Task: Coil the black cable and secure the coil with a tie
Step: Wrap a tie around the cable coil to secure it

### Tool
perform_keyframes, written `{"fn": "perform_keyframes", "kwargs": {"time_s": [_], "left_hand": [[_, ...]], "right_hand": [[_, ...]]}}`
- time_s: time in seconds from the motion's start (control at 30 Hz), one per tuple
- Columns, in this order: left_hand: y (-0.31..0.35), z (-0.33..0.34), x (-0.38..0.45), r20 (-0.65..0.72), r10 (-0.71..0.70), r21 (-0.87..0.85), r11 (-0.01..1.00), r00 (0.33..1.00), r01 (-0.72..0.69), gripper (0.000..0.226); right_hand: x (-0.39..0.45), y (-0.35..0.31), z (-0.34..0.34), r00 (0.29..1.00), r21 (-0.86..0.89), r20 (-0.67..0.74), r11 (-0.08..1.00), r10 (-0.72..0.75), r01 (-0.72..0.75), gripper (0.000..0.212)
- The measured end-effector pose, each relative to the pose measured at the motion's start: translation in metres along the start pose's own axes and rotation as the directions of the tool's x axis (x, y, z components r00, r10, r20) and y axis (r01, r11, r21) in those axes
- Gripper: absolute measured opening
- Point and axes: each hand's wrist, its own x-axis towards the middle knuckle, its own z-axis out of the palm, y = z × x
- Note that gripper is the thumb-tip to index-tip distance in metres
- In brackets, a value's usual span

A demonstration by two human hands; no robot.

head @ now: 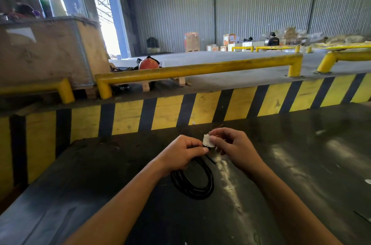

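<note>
The black cable point(192, 182) is wound into a round coil of several loops that hangs over the dark table point(100, 184). My left hand point(183, 152) grips the top of the coil. My right hand point(232, 145) pinches a small white tag point(207, 140) at the cable's top, right beside the left hand's fingertips. A thin black tie end point(210, 159) sticks out slantwise between the two hands. Where the tie wraps the coil is hidden by my fingers.
A yellow-and-black striped barrier point(180, 110) rises just behind the table. Above it run yellow guard rails point(200, 69), with a wooden crate point(46, 52) at the left. Far back across the concrete floor stand boxes and a person point(273, 40).
</note>
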Motion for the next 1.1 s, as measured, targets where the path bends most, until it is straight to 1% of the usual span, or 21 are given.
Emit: {"fn": "perform_keyframes", "kwargs": {"time_s": [0.1,0.17,0.2,0.27,0.33,0.4,0.5,0.53,0.57,0.63,0.67,0.7,0.73,0.8,0.9,0.97,1.03,1.1], "left_hand": [[0.008,-0.006,0.002,-0.003,0.010,-0.011,1.000,1.000,-0.010,0.015],[0.014,-0.009,0.003,0.003,0.011,0.002,1.000,1.000,-0.011,0.017],[0.016,-0.009,0.003,0.007,0.015,0.013,1.000,1.000,-0.015,0.017],[0.021,-0.009,0.004,0.014,0.031,0.031,0.999,0.999,-0.031,0.017],[0.026,-0.009,0.005,0.022,0.044,0.046,0.998,0.999,-0.045,0.019],[0.031,-0.008,0.005,0.031,0.061,0.065,0.996,0.998,-0.063,0.020],[0.037,-0.003,0.006,0.023,0.091,0.093,0.991,0.996,-0.093,0.018],[0.039,-0.001,0.005,0.022,0.107,0.106,0.988,0.994,-0.109,0.017],[0.040,0.002,0.004,0.027,0.123,0.123,0.984,0.992,-0.126,0.017],[0.042,0.006,0.002,0.043,0.142,0.156,0.977,0.989,-0.147,0.016],[0.043,0.008,0.002,0.044,0.145,0.167,0.974,0.988,-0.150,0.016],[0.042,0.010,0.001,0.037,0.146,0.173,0.973,0.989,-0.150,0.016],[0.042,0.010,0.001,0.024,0.147,0.175,0.973,0.989,-0.148,0.016],[0.040,0.011,0.000,-0.016,0.154,0.172,0.974,0.988,-0.149,0.015],[0.039,0.009,-0.002,-0.108,0.161,0.074,0.985,0.981,-0.154,0.013],[0.038,0.006,-0.002,-0.176,0.148,-0.023,0.988,0.973,-0.155,0.012],[0.039,0.006,-0.003,-0.204,0.160,-0.070,0.982,0.966,-0.177,0.012],[0.042,0.008,-0.003,-0.208,0.187,-0.086,0.974,0.960,-0.208,0.015]], "right_hand": [[-0.002,-0.006,-0.014,0.984,-0.063,0.177,0.997,-0.027,0.038,0.032],[-0.001,-0.010,-0.021,0.978,-0.122,0.202,0.990,-0.049,0.075,0.038],[0.001,-0.012,-0.023,0.980,-0.159,0.184,0.982,-0.071,0.101,0.036],[0.003,-0.016,-0.024,0.982,-0.210,0.144,0.967,-0.119,0.148,0.025],[0.004,-0.018,-0.023,0.981,-0.227,0.118,0.958,-0.152,0.176,0.015],[0.003,-0.016,-0.021,0.981,-0.246,0.076,0.950,-0.179,0.192,0.012],[0.004,-0.010,-0.012,0.974,-0.265,-0.089,0.948,-0.208,0.178,0.010],[0.006,-0.008,-0.010,0.970,-0.232,-0.161,0.962,-0.181,0.141,0.011],[0.007,-0.007,-0.009,0.965,-0.161,-0.232,0.983,-0.125,0.089,0.014],[0.011,-0.008,-0.009,0.946,0.067,-0.322,0.998,0.026,-0.005,0.019],[0.011,-0.010,-0.009,0.941,0.172,-0.328,0.985,0.087,-0.031,0.020],[0.010,-0.011,-0.008,0.940,0.244,-0.320,0.969,0.116,-0.037,0.021],[0.009,-0.012,-0.007,0.942,0.283,-0.313,0.959,0.119,-0.027,0.021],[0.007,-0.013,-0.008,0.946,0.291,-0.314,0.957,0.076,0.019,0.019],[0.005,-0.013,-0.014,0.952,0.236,-0.307,0.969,0.008,0.067,0.014],[0.004,-0.011,-0.018,0.953,0.139,-0.301,0.987,-0.041,0.086,0.011],[0.003,-0.010,-0.019,0.946,-0.014,-0.303,0.993,-0.113,0.114,0.009],[0.001,-0.010,-0.018,0.935,-0.229,-0.279,0.961,-0.218,0.155,0.010]]}}
